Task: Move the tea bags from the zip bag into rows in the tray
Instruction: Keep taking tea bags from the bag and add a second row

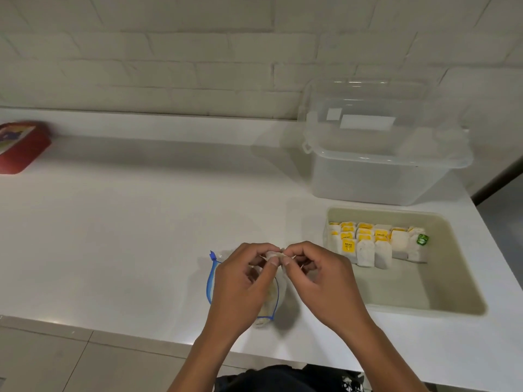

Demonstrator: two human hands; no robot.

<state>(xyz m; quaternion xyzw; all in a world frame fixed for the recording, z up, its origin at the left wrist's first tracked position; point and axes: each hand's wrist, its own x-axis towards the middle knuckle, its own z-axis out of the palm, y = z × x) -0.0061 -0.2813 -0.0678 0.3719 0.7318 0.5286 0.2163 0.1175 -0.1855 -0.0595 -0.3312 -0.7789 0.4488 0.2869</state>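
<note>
A clear zip bag [210,281] with a blue zipper lies on the white counter, mostly hidden under my left hand [243,281]. Both hands pinch one pale tea bag [274,254] between their fingertips, above the zip bag; my right hand [319,275] holds its right side. To the right sits the beige tray [441,301]. Several tea bags [370,246] with yellow tags stand in rows at its back left, one with a green tag [422,239] at the right end.
A clear plastic storage box [379,154] with a lid stands behind the tray by the brick wall. A red container [19,147] lies at the far left. The counter's front edge runs just below the zip bag.
</note>
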